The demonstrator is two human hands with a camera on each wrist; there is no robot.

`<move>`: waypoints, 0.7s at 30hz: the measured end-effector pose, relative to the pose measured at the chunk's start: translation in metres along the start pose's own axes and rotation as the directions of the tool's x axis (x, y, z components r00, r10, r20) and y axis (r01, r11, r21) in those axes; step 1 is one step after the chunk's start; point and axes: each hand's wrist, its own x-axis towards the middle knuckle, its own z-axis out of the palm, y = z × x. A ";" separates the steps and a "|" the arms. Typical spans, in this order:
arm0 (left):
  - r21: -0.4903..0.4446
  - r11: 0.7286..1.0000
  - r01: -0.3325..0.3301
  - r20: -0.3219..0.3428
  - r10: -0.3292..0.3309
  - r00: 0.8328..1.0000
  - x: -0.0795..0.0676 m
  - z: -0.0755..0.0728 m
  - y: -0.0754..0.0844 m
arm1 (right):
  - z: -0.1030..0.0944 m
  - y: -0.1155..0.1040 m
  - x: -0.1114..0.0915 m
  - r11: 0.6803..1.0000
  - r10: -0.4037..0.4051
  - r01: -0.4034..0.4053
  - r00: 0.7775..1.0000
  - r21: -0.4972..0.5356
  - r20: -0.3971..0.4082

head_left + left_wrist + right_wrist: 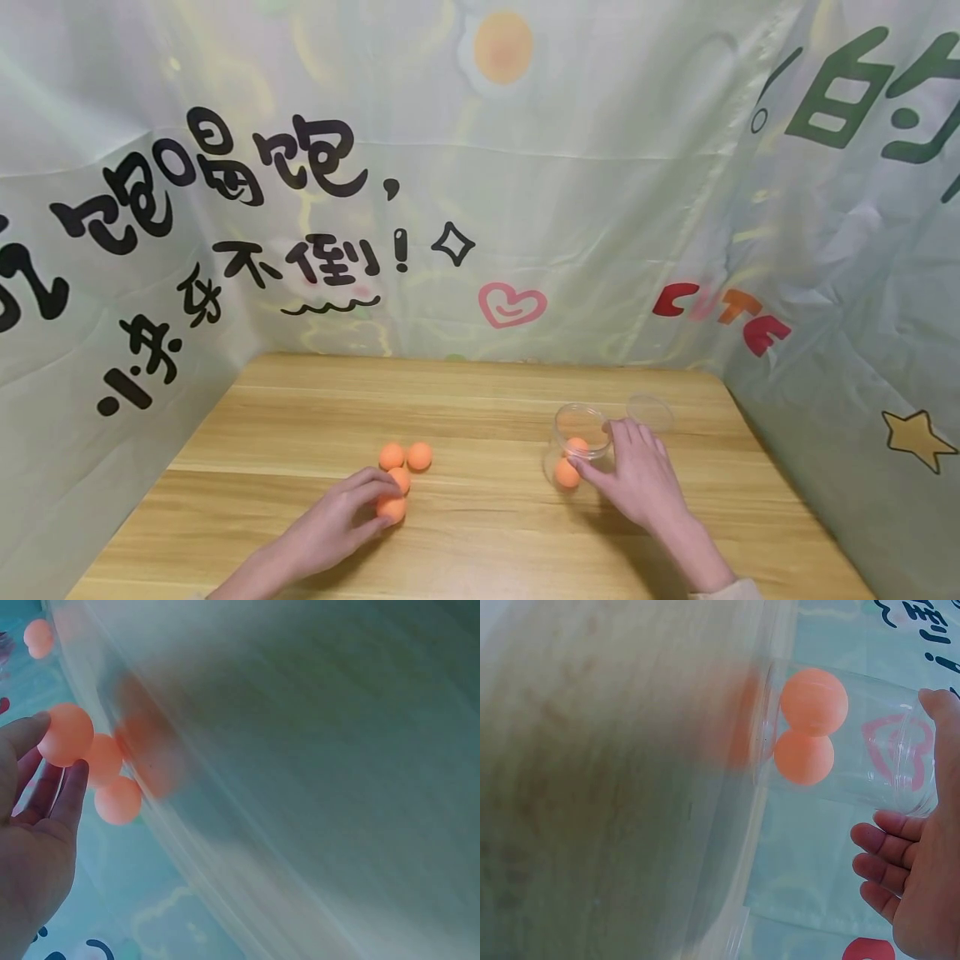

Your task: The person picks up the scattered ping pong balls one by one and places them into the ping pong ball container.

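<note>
Orange balls lay within printed cloth walls, on a wooden tabletop. Left of centre, the left hand grasped one ball between thumb and fingers; well apart from it, the right hand gripped a clear jar by its rim. The jar stood upright, and a clear round lid lay behind it, to the right. Smallest were the balls themselves: two inside the jar, near its bottom, and four grouped by the left hand, the grasped one nearest the person.
</note>
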 end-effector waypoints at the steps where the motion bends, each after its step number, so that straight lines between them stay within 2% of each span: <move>1: -0.005 1.000 -0.003 -0.002 0.003 1.000 0.000 0.000 0.000 | 0.000 0.000 0.000 1.000 -0.001 0.001 1.000 -0.001 0.000; 8: -0.027 1.000 0.000 -0.024 0.000 1.000 0.004 0.002 0.003 | 0.000 0.001 0.000 1.000 0.005 -0.005 1.000 0.003 0.018; 13: -0.027 0.999 0.027 -0.056 -0.028 0.998 0.008 0.004 0.006 | -0.001 0.001 0.000 1.000 0.007 -0.007 1.000 0.006 0.024; 21: -0.117 0.993 0.023 -0.096 -0.034 0.995 0.015 0.008 0.011 | -0.001 0.000 0.001 1.000 0.000 0.000 1.000 0.004 0.012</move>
